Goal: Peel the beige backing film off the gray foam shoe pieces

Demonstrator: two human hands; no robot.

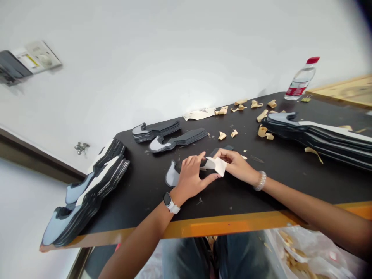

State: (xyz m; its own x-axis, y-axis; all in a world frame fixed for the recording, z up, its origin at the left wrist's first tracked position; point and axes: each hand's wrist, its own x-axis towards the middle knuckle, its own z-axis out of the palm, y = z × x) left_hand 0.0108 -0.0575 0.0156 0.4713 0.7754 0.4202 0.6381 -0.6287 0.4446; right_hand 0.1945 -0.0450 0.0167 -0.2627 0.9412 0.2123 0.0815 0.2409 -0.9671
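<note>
On the black table in front of me lies a grey-and-black shoe upper piece (172, 175), partly hidden under my hands. My left hand (190, 176) is on it, fingers bent over the middle, its thumb stretched to the edge of a white strip (220, 166). The strip curls up from the piece between both hands. My right hand (235, 164) pinches by the strip's far end, fingers closed; its exact fingertip contact is hidden. The dark far end of the piece shows beyond the right fingers.
Two stacks of upper pieces (178, 140) lie behind my hands. More stacks with white strips stand at the left (95, 190) and right (322, 139). Curled tan paper scraps (222, 135) are scattered about. A water bottle (300, 81) stands back right near the wall. The orange table edge (226, 224) is nearest me.
</note>
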